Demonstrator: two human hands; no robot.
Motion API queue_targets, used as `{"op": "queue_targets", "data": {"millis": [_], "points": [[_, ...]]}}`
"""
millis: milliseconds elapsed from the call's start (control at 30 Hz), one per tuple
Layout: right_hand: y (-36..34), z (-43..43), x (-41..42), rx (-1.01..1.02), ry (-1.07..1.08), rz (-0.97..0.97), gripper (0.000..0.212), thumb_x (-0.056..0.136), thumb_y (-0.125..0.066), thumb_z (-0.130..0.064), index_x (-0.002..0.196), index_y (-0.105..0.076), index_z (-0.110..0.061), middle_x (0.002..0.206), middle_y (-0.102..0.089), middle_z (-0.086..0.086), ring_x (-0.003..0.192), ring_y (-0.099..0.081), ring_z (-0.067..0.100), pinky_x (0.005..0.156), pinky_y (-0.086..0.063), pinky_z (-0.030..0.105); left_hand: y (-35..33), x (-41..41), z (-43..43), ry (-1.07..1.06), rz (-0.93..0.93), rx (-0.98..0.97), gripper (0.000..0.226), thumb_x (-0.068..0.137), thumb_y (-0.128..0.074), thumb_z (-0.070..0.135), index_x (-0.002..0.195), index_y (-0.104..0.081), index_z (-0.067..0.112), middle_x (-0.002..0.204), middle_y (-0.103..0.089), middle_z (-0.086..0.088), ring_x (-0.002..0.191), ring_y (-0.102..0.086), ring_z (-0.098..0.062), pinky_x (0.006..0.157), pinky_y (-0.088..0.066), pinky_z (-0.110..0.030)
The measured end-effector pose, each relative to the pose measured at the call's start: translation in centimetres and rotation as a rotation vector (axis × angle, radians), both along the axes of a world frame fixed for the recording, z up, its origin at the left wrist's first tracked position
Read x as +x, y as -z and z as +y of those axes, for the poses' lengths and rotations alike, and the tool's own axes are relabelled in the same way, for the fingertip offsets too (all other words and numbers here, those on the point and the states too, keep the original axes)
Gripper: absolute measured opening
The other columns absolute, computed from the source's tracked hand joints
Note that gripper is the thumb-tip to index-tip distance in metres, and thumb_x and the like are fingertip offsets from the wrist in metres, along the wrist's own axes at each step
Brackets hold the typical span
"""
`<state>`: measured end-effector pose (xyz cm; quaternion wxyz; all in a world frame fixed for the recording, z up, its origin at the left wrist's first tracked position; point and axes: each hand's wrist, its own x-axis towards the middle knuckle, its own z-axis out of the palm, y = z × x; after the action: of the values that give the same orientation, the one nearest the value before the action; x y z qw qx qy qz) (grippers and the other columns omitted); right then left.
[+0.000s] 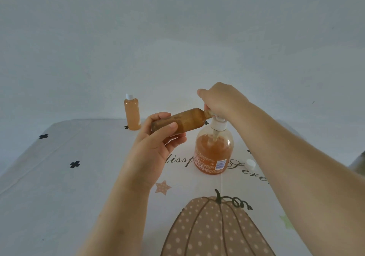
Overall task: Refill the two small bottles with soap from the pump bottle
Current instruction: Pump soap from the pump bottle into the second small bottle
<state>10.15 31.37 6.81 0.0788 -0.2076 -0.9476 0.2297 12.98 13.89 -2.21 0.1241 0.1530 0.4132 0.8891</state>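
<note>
Grips tilted small bottle (183, 120) in left hand (156, 143), centre frame, mouth at pump. Curls right hand (219, 101) over pump bottle (214, 153) top.

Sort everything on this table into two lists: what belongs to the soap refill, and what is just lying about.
Job: pump bottle, under the right hand; open small bottle, held by the left hand at the spout; capped small bottle; loose cap, likely the open bottle's.
Lying about: only the pumpkin tablecloth.
</note>
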Motion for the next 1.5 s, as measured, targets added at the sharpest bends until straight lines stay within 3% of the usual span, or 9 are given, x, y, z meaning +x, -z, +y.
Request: {"op": "queue_targets", "data": {"millis": [400, 667, 867, 1033, 1167, 1333, 1500], "points": [[0.7, 0.3, 0.0, -0.005, -0.007, 0.010, 0.042, 0.096, -0.040, -0.037, 0.093, -0.072, -0.010, 0.078, -0.066, 0.004, 0.067, -0.058, 0.023, 0.067, -0.043, 0.033, 0.4, -0.2, 0.0, -0.010, -0.017, -0.020, 0.031, 0.075, -0.068, 0.006, 0.104, -0.059, 0.008, 0.097, -0.069, -0.012, 0.081, -0.067, -0.027, 0.076, -0.058, -0.035], [-0.4, 0.0, 0.4, -0.049, 0.009, 0.041, 0.037, 0.094, -0.045, -0.032, 0.096, -0.074, -0.008, 0.068, -0.065, 0.004, 0.058, -0.059, 0.023, 0.069, -0.047, 0.033, -0.2, 0.2, 0.0, -0.001, 0.000, 0.006, 0.029, 0.079, -0.066, 0.009, 0.106, -0.057, 0.008, 0.102, -0.067, -0.015, 0.084, -0.066, -0.029, 0.078, -0.057, -0.035], [-1.8, -0.1, 0.5, 0.080, -0.048, 0.004, 0.042, 0.100, -0.041, -0.036, 0.096, -0.072, -0.007, 0.068, -0.061, 0.004, 0.056, -0.055, 0.022, 0.063, -0.043, 0.030, -0.3, 0.3, 0.0, 0.029, 0.021, 0.024, 0.027, 0.083, -0.063, 0.010, 0.109, -0.056, 0.006, 0.100, -0.068, -0.015, 0.086, -0.066, -0.030, 0.078, -0.057, -0.035], [-1.2, -0.3, 0.5, -0.059, -0.003, -0.003, 0.040, 0.098, -0.044, -0.032, 0.094, -0.074, -0.006, 0.062, -0.066, 0.006, 0.058, -0.061, 0.025, 0.079, -0.056, 0.036, -0.3, 0.2, 0.0, 0.003, 0.020, 0.011, 0.026, 0.081, -0.064, 0.011, 0.106, -0.057, 0.008, 0.098, -0.069, -0.013, 0.084, -0.067, -0.029, 0.077, -0.057, -0.035], [-1.0, -0.2, 0.2, -0.081, 0.016, -0.008, 0.036, 0.096, -0.047, -0.032, 0.094, -0.074, -0.007, 0.063, -0.066, 0.005, 0.058, -0.059, 0.024, 0.071, -0.052, 0.033, -0.2, 0.2, 0.1, 0.012, 0.012, 0.006, 0.026, 0.081, -0.064, 0.009, 0.106, -0.057, 0.008, 0.099, -0.068, -0.014, 0.083, -0.066, -0.029, 0.075, -0.058, -0.035], [0.5, 0.2, -1.0, -0.092, 0.025, -0.040, 0.029, 0.092, -0.051, -0.027, 0.097, -0.074, -0.010, 0.077, -0.069, 0.005, 0.068, -0.061, 0.026, 0.074, -0.049, 0.034, 0.1, -0.2, 0.1, -0.030, -0.013, -0.032, 0.033, 0.077, -0.067, 0.009, 0.107, -0.056, 0.006, 0.100, -0.067, -0.015, 0.081, -0.067, -0.026, 0.076, -0.057, -0.034], [1.2, 0.6, -1.4, -0.108, 0.039, -0.025, 0.031, 0.090, -0.051, -0.026, 0.098, -0.077, -0.009, 0.074, -0.066, 0.005, 0.062, -0.056, 0.024, 0.068, -0.045, 0.032, 0.2, -0.2, 0.2, -0.046, -0.028, -0.048, 0.032, 0.073, -0.068, 0.008, 0.104, -0.058, 0.008, 0.097, -0.068, -0.013, 0.079, -0.067, -0.025, 0.073, -0.057, -0.033]]}}
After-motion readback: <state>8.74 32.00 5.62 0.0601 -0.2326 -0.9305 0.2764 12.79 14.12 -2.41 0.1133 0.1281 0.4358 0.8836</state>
